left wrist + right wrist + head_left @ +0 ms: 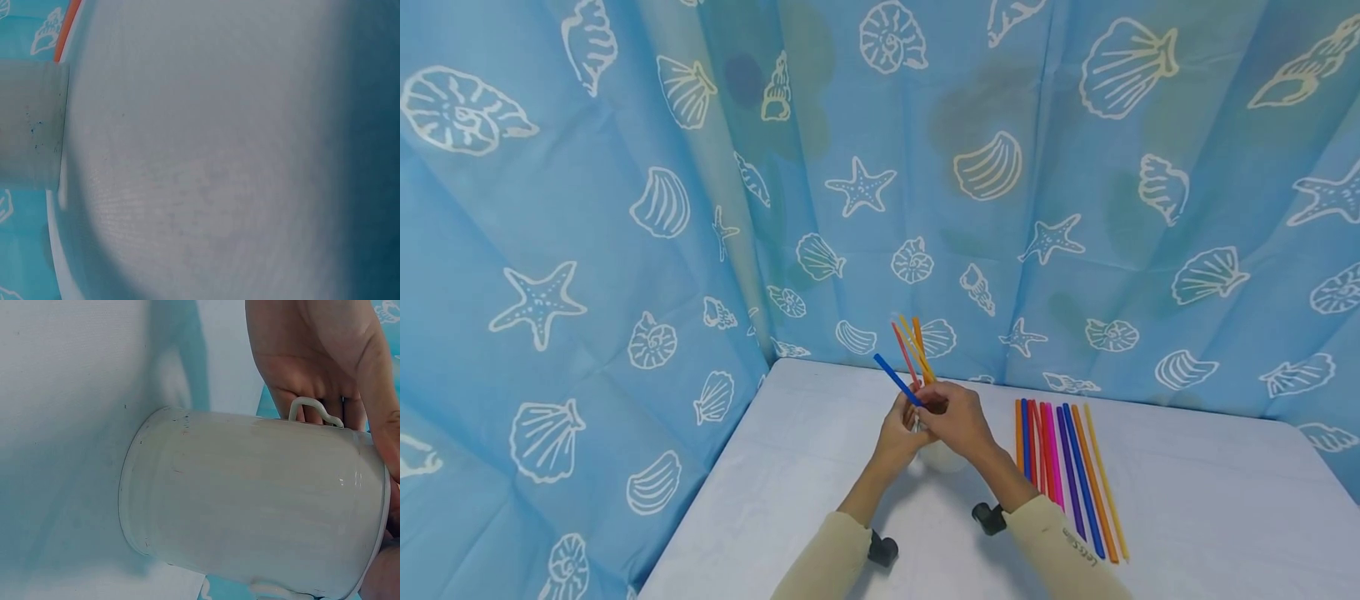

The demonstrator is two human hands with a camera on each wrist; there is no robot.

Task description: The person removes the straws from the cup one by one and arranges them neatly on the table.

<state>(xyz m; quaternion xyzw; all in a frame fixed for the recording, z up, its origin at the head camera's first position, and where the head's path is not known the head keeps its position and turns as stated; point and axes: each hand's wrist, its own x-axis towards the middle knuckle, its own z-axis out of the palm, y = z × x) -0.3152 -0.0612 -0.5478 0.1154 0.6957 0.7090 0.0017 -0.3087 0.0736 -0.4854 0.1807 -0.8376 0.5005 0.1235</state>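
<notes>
A white pot (250,494) with small side handles stands upright on the table. In the head view, the lower part of the pot (943,460) shows below both hands. My left hand (898,433) holds the pot by its rim, its fingers behind one handle (315,409). Over the pot's mouth, my right hand (961,419) pinches the lower end of a blue stick (895,377), which slants up to the left. A red stick (905,352) and yellow-orange sticks (919,337) rise behind the hands; the hands hide their lower ends.
Right of the pot, a row of several coloured sticks (1081,475) lies on the white table (1210,500). A blue curtain (880,233) with shell prints hangs behind and at the left. Black wrist cameras (883,550) sit at both sleeves.
</notes>
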